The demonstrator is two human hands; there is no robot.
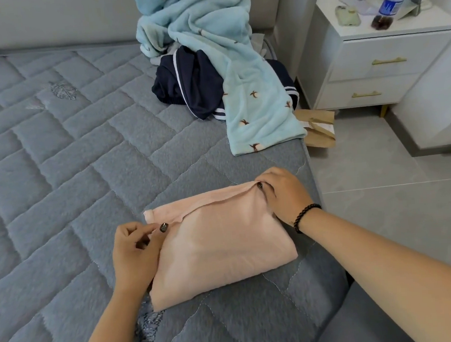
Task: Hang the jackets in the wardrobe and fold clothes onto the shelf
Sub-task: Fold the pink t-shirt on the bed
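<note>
One grey quilted bed [56, 162], white nightstand [372, 59] far right, left hand [133, 248] and right hand [282, 190] fingers pinching folded pink garment [219, 241] edges.

Bright, even, diffuse daylight; source direction cannot tell. Soft faint shadows under left hand [133, 248] and beneath folded pink garment [219, 241]. Mild sheen on floor tiles [381, 174]. Wide-angle bowing at edges, bending nightstand [372, 59]. Overall slightly soft, compression smear on quilted bed cover [56, 157].
</note>
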